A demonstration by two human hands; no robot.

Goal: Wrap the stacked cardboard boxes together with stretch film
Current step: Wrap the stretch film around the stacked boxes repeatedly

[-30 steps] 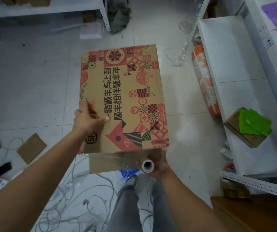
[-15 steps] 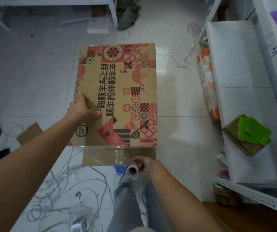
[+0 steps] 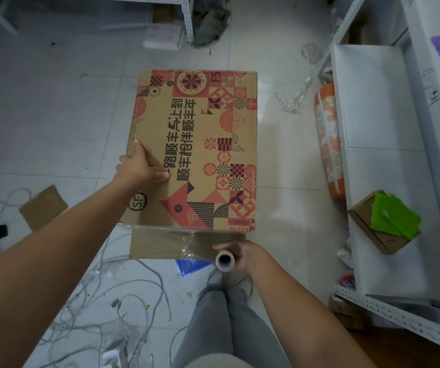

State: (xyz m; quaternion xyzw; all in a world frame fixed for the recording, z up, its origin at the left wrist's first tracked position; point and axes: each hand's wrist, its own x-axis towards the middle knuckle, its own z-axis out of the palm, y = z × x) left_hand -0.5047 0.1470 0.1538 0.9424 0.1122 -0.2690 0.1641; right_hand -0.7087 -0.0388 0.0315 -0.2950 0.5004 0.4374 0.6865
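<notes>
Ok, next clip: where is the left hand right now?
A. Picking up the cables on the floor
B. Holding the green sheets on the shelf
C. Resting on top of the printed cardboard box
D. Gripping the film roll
C: the left hand lies on the top face of the printed cardboard box near its left edge, while the right hand grips the film roll at the near side.

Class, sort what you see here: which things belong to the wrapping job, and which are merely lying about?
Belonging to the job:
printed top box
plain lower box
stretch film roll
left hand
right hand

Lying about:
cable tangle
cardboard scrap
orange roll
green sheets
</notes>
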